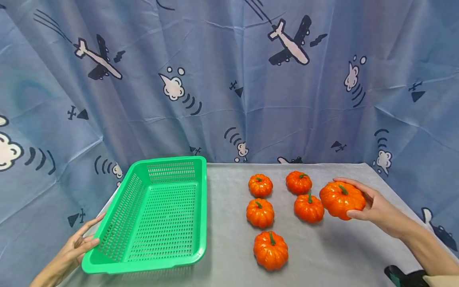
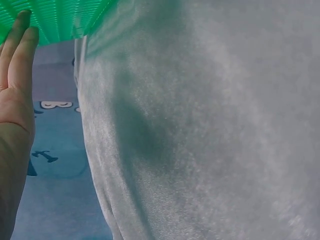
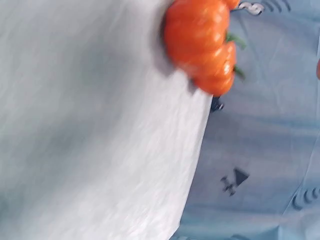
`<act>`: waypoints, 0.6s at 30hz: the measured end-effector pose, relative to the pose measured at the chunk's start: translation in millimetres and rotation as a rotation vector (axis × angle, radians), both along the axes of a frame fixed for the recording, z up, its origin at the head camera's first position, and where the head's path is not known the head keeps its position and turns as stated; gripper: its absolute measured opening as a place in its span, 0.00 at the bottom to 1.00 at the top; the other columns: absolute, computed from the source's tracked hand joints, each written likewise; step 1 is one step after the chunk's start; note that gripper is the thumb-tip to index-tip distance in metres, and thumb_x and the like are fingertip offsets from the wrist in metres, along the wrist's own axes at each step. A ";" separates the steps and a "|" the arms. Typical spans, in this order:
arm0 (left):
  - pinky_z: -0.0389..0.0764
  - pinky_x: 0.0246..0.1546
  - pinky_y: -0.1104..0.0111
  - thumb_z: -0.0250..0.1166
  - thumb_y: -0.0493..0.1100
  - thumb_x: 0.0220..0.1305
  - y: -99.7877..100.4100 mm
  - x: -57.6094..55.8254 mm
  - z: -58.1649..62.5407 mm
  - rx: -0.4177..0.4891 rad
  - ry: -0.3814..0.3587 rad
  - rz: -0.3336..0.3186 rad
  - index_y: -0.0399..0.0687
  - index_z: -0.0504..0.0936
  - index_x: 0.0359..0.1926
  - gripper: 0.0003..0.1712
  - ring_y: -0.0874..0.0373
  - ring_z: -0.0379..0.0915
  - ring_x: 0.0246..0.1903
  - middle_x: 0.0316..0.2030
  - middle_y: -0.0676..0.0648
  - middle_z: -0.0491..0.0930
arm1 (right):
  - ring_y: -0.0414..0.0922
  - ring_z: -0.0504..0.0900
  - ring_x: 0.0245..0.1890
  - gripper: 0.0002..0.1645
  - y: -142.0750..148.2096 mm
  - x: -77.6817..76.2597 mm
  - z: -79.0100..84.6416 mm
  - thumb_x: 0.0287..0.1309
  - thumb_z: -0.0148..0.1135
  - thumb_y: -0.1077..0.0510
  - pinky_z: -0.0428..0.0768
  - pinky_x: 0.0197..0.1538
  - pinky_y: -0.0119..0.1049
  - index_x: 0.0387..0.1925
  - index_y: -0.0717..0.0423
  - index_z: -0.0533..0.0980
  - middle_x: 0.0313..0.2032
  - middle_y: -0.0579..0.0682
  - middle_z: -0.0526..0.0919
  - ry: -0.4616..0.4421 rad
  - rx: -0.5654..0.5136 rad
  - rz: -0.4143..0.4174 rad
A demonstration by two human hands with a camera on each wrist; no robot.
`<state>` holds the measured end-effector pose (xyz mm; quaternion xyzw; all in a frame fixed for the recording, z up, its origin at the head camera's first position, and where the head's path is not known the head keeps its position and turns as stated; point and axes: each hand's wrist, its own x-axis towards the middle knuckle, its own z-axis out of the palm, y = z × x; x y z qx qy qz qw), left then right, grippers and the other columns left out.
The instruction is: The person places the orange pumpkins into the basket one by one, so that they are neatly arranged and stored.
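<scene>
My right hand (image 1: 376, 205) holds an orange toy pumpkin (image 1: 340, 199) with a green stem, thumb on its near side and fingers behind, above the table's right part. Two pumpkins, one nearer (image 1: 308, 208) and one farther back (image 1: 299, 183), sit just left of it. Farther left, three more stand in a rough column: back (image 1: 260, 185), middle (image 1: 259, 213) and front (image 1: 270, 251). At the left, my left hand (image 1: 77, 245) holds the side of a green plastic basket (image 1: 203, 207), thumb at the rim and fingers along the outside. The basket's visible floor bears nothing.
A pale cloth covers the table (image 1: 229, 243). Behind and beside it hangs a blue curtain (image 1: 222, 87) printed with planes and clouds. A dark object (image 1: 405, 277) lies by the right sleeve at the bottom edge. In the right wrist view, orange pumpkins (image 3: 197, 35) appear near the top.
</scene>
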<state>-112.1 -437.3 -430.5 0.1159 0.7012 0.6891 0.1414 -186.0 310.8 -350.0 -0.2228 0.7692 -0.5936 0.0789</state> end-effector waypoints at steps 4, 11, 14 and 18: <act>0.82 0.47 0.57 0.38 0.36 0.76 -1.2 -0.6 1.0 0.017 -0.033 -0.019 0.73 0.47 0.74 0.34 0.67 0.72 0.54 0.58 0.73 0.63 | 0.39 0.76 0.50 0.39 -17.9 -2.4 7.8 0.59 0.56 0.73 0.83 0.46 0.35 0.69 0.46 0.62 0.58 0.39 0.72 -0.027 -0.021 0.038; 0.81 0.47 0.53 0.36 0.38 0.76 -3.3 -2.7 5.8 0.032 -0.086 -0.045 0.83 0.54 0.68 0.32 0.62 0.74 0.54 0.56 0.69 0.70 | 0.40 0.75 0.51 0.38 -47.3 -3.4 24.0 0.59 0.58 0.70 0.83 0.47 0.36 0.68 0.45 0.64 0.58 0.40 0.70 -0.072 -0.004 0.037; 0.81 0.47 0.53 0.38 0.40 0.76 -3.3 -2.6 5.9 -0.012 -0.120 -0.001 0.85 0.54 0.68 0.31 0.64 0.74 0.52 0.55 0.71 0.70 | 0.40 0.75 0.51 0.38 -58.6 -4.9 31.4 0.59 0.58 0.70 0.82 0.48 0.35 0.68 0.45 0.63 0.58 0.41 0.70 -0.110 -0.027 0.046; 0.80 0.47 0.53 0.40 0.42 0.77 -2.6 -0.9 3.6 -0.063 -0.147 0.059 0.84 0.51 0.69 0.30 0.67 0.74 0.51 0.53 0.73 0.68 | 0.40 0.75 0.52 0.37 -72.3 -9.7 38.7 0.59 0.59 0.70 0.81 0.51 0.35 0.68 0.47 0.63 0.58 0.44 0.71 -0.135 -0.059 0.080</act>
